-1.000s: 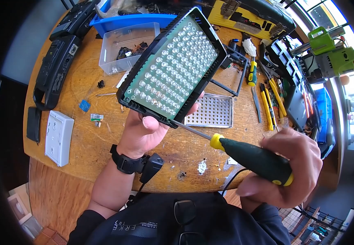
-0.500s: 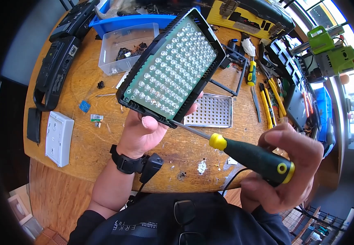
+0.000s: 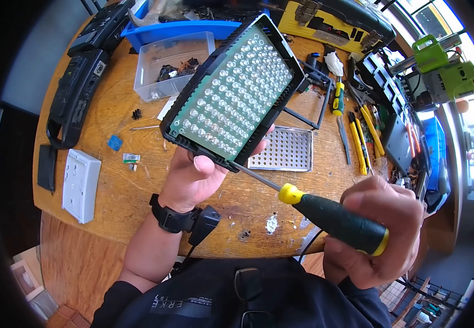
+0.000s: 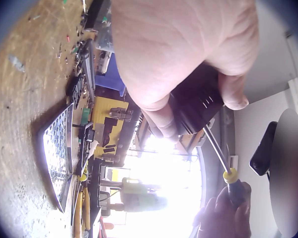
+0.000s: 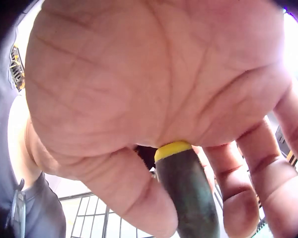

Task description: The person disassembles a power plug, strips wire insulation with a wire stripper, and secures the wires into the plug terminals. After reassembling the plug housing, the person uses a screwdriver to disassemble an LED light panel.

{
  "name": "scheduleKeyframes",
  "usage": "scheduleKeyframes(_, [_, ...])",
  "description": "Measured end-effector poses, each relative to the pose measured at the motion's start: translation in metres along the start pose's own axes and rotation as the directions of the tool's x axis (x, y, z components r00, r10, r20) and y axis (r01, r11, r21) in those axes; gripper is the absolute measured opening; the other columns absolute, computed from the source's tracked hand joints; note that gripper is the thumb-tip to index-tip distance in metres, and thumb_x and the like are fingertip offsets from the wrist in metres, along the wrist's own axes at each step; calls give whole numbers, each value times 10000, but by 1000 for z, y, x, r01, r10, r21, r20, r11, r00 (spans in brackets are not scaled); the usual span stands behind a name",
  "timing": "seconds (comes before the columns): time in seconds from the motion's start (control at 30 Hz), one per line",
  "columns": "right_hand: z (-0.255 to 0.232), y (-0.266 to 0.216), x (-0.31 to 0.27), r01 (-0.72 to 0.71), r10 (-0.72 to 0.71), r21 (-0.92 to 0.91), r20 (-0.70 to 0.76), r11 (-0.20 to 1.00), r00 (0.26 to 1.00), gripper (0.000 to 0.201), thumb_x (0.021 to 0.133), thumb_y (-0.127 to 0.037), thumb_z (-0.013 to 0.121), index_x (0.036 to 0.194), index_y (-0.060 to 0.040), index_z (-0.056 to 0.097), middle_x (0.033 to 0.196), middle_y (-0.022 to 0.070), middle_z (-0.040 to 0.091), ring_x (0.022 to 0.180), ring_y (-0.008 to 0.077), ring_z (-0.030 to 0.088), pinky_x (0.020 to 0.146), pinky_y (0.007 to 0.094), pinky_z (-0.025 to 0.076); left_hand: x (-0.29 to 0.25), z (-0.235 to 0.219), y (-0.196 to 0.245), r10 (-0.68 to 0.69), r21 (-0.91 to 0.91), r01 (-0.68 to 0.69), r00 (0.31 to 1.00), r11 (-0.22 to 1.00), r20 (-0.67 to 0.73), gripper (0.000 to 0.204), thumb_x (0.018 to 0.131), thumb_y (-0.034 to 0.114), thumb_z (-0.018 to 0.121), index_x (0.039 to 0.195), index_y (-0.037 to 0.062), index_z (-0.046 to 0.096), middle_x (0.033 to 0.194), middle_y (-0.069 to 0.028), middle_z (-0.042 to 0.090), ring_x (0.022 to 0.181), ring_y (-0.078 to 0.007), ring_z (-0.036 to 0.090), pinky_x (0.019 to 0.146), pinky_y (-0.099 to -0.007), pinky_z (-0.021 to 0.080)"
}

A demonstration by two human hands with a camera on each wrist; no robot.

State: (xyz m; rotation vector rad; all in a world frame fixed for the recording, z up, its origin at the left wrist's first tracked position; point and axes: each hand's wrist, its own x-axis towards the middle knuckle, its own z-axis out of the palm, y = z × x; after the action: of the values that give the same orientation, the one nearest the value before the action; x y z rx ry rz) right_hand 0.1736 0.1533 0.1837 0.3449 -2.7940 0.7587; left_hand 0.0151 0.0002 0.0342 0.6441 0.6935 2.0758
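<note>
My left hand [image 3: 193,177] holds the black-framed LED panel [image 3: 237,98] from below, its thumb at the lower edge and fingertips showing at the right side. The panel is tilted, its rows of clear LEDs facing up. A screwdriver [image 3: 338,221] with a dark green and yellow handle has its tip at the panel's lower corner. My right hand [image 3: 384,229] grips the handle's rear. In the right wrist view the thumb and fingers lie around the handle [image 5: 188,193], its yellow end against the palm. The left wrist view shows the shaft [image 4: 217,148] meeting the black housing [image 4: 196,101].
A perforated metal tray [image 3: 283,148] lies behind the left hand. Beyond are a clear bin [image 3: 171,65], a blue tray [image 3: 187,31] and a yellow toolbox [image 3: 324,27]. Yellow-handled tools [image 3: 359,145] lie right, a white box [image 3: 81,186] left, and a green drill [image 3: 450,82] far right.
The right hand's fingers loosened off the handle, then closed round it again, and the handle turned. The panel shifted slightly down and right in view, with the screwdriver tip still at its corner.
</note>
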Motion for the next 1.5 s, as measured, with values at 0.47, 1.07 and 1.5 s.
scheduleKeyframes(0.47, [5, 5, -4, -6, 6, -2, -87, 1000, 996, 593, 628, -356, 800, 946, 61, 523, 561, 76, 540, 429, 177, 532, 423, 260, 389, -1, 1, 1, 5, -14, -6, 1000, 1000, -18, 1005, 684, 473, 742, 1397, 0, 215, 1391, -263, 303, 1271, -448, 325, 1034, -457, 382])
scheduleKeyframes(1.07, [0, -1, 1, -19, 20, 85, -10, 996, 1000, 482, 582, -178, 815, 921, 25, 539, 655, 110, 575, 498, 182, 579, 448, 255, 415, -4, 1, -3, 11, -53, -13, 999, 999, -37, 997, 659, 429, 783, 1392, 16, 247, 1388, -246, 324, 1271, -440, 332, 1033, -454, 383])
scheduleKeyframes(1.5, [6, 0, 2, -4, -34, -192, -191, 981, 981, 608, 637, -449, 761, 906, 53, 546, 601, 104, 564, 427, 190, 537, 431, 282, 416, -3, 1, -1, 15, -2, -15, 999, 1000, -46, 1005, 652, 447, 781, 1387, 12, 250, 1388, -248, 321, 1269, -443, 334, 1031, -452, 387])
